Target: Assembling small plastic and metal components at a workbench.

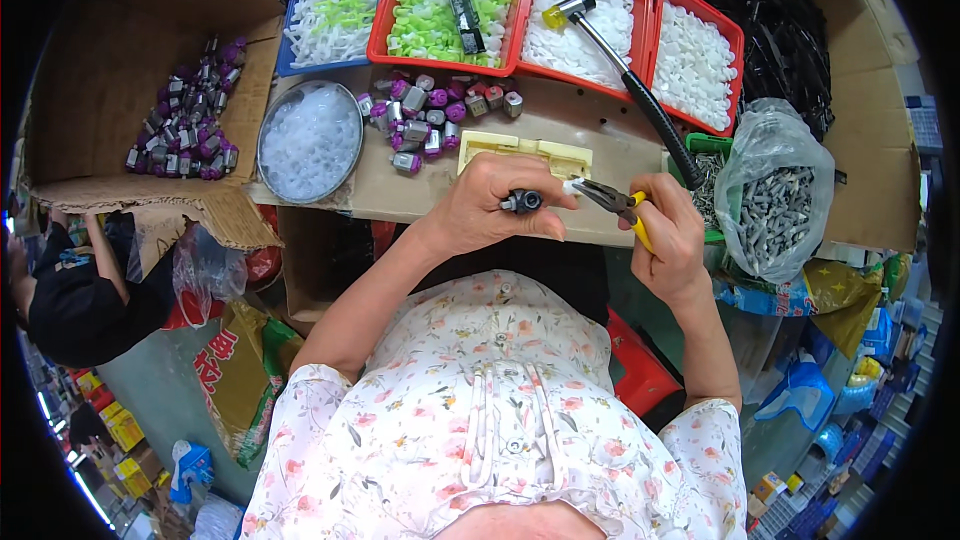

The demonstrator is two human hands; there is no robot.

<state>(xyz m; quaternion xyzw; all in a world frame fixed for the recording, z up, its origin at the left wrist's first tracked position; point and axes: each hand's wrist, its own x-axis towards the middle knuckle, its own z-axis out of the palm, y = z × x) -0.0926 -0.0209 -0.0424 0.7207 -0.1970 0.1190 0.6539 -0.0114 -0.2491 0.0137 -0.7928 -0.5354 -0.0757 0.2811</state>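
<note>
My left hand [478, 202] is closed around a black tool part or housing [521, 201], whose round end shows below the fingers. In my right hand [670, 238] is a pair of pliers [610, 197] with yellow handles and dark jaws. The jaw tips meet a small white piece [572, 186] beside my left fingertips; whether they grip it is hard to see. Just beyond my hands lies a cream plastic fixture block [580, 158]. Several small grey motors with purple ends [415, 128] are heaped behind it to the left.
Red bins [522, 10] of white and green plastic parts line the back, beside a blue bin [284, 50]. A hammer [630, 80] lies across them. A round dish [265, 160] stands left, near a motor-filled carton [90, 130]. A bag of metal parts [770, 130] sits right.
</note>
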